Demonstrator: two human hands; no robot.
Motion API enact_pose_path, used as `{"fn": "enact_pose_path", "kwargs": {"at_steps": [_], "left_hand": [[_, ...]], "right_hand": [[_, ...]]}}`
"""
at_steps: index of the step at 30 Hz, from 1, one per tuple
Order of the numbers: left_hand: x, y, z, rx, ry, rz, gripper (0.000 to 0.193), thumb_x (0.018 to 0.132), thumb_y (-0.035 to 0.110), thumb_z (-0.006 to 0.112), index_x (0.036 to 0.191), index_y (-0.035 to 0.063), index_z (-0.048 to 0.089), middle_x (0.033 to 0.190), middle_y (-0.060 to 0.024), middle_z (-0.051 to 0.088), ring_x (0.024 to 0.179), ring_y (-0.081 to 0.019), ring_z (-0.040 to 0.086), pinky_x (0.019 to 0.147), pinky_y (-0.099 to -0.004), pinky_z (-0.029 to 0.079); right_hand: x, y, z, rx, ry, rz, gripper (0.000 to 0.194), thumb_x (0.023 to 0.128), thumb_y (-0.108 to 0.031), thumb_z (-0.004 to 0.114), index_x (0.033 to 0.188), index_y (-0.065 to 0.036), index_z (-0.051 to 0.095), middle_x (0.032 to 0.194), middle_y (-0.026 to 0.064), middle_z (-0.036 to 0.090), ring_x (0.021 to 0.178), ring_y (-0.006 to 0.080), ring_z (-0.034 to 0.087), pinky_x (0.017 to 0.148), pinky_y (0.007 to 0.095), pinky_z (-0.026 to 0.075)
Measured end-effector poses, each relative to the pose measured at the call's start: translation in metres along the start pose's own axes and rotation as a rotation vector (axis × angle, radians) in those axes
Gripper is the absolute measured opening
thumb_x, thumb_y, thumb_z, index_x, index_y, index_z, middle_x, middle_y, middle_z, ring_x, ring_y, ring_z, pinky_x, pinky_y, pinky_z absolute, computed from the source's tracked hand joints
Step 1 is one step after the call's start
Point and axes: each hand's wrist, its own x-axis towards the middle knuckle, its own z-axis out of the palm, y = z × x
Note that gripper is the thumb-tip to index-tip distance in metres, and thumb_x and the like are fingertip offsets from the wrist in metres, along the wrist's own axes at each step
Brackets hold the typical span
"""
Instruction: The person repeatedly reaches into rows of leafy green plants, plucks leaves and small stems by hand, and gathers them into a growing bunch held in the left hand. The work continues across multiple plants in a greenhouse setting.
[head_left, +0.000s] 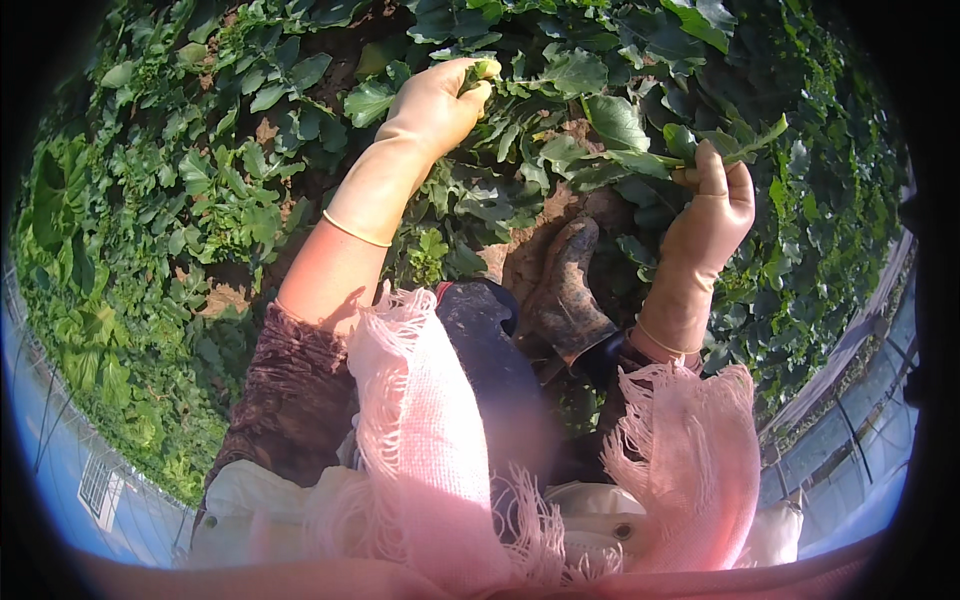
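Note:
My left hand (439, 101), in a pale rubber glove, reaches to the top middle with its fingers curled round a green leaf (472, 75). Most of that leaf is hidden in the grip. On the right, my gloved right hand (712, 214) pinches leafy green stems (759, 142) between thumb and fingers. A broad lobed leaf (616, 124) lies just left of the right hand. Dense leafy greens (517, 135) fill the ground between both hands.
A muddy boot (566, 289) stands on bare soil (544, 214) between the plants. The fringed ends of a pink scarf (427, 420) hang over my lap. Leafy rows (97, 300) spread left. Greenhouse framing (847, 427) curves along the right rim.

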Motion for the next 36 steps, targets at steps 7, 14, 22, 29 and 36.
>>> {"fn": "enact_pose_path", "kwargs": {"at_steps": [7, 14, 22, 29, 36], "left_hand": [[-0.055, 0.032, -0.010, -0.554, 0.110, 0.147, 0.028, 0.095, 0.016, 0.060, 0.120, 0.0043, 0.063, 0.092, -0.0032, 0.069, 0.079, -0.0073, 0.063, 0.063, -0.0201, 0.048], [-0.092, 0.040, 0.002, -0.713, -0.048, 0.055, 0.023, 0.089, 0.013, 0.069, 0.108, 0.0003, 0.064, 0.105, -0.0069, 0.068, 0.093, -0.0102, 0.063, 0.081, -0.0258, 0.052], [-0.051, 0.027, -0.002, -0.583, 0.215, 0.304, 0.017, 0.095, 0.013, 0.060, 0.100, -0.0024, 0.066, 0.096, -0.0073, 0.070, 0.084, -0.0105, 0.065, 0.079, -0.0247, 0.051], [-0.009, 0.026, 0.008, 0.029, -0.029, 0.367, 0.007, 0.085, 0.003, 0.067, 0.090, -0.0005, 0.065, 0.096, -0.0106, 0.070, 0.083, -0.0137, 0.064, 0.075, -0.0259, 0.050], [-0.001, 0.022, 0.010, 0.289, 0.175, 0.648, 0.014, 0.076, 0.005, 0.069, 0.089, 0.0029, 0.065, 0.110, -0.0186, 0.067, 0.098, -0.0337, 0.066, 0.083, -0.0330, 0.052]], "right_hand": [[-0.023, -0.021, 0.002, -0.003, -0.144, -0.319, 0.016, 0.087, -0.012, 0.069, 0.093, 0.002, 0.064, 0.083, 0.0031, 0.066, 0.068, 0.0082, 0.056, 0.062, 0.0209, 0.045], [-0.069, 0.015, 0.071, -0.545, -0.997, -0.467, 0.015, 0.076, -0.012, 0.065, 0.088, -0.002, 0.065, 0.077, 0.0190, 0.065, 0.072, 0.0368, 0.064, 0.063, 0.0425, 0.051], [0.032, 0.060, 0.116, -0.253, -0.631, 0.210, 0.027, 0.093, -0.014, 0.056, 0.115, 0.002, 0.063, 0.097, 0.0133, 0.069, 0.080, 0.0189, 0.069, 0.071, 0.0288, 0.054], [0.059, 0.087, 0.152, -0.809, -0.652, 0.034, 0.050, 0.086, -0.028, 0.068, 0.122, 0.006, 0.058, 0.115, 0.0242, 0.065, 0.103, 0.0327, 0.065, 0.088, 0.0371, 0.051], [0.056, 0.069, 0.127, 0.147, -0.511, 0.453, 0.018, 0.089, -0.020, 0.068, 0.087, -0.003, 0.064, 0.066, 0.0010, 0.060, 0.044, 0.0089, 0.044, 0.044, 0.0240, 0.034]]}}
